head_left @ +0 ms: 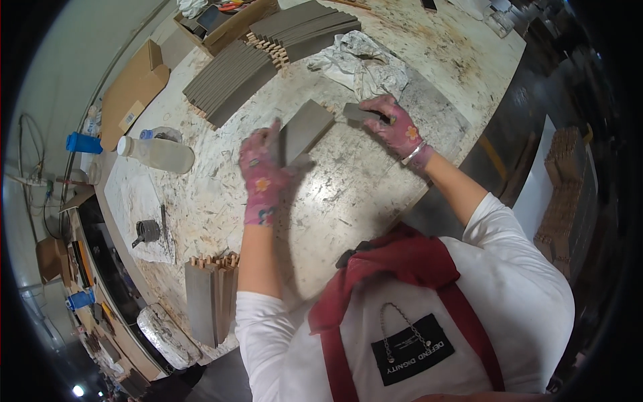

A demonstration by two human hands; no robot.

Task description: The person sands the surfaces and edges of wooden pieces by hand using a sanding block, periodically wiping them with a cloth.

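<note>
I wear pink flowered gloves on both hands. My left hand [261,167] grips the near left end of a flat grey board [308,128], its fingers and thumb on either side. Small wooden dowels show at the board's far right end. To the right of that end, my right hand [396,128] pinches a small flat dark grey piece [355,112]; its exact kind cannot be made out. A gap separates this piece from the board. Just beyond my right hand lies a crumpled white cloth [362,63].
Stacks of grey boards with dowels [231,80] fan out at the back of the stained worktable [335,221]; more boards [204,301] stand near left. A bottle of cloudy liquid [161,154], a roll of dark tape [147,230] and a cardboard box [224,33] are on the left.
</note>
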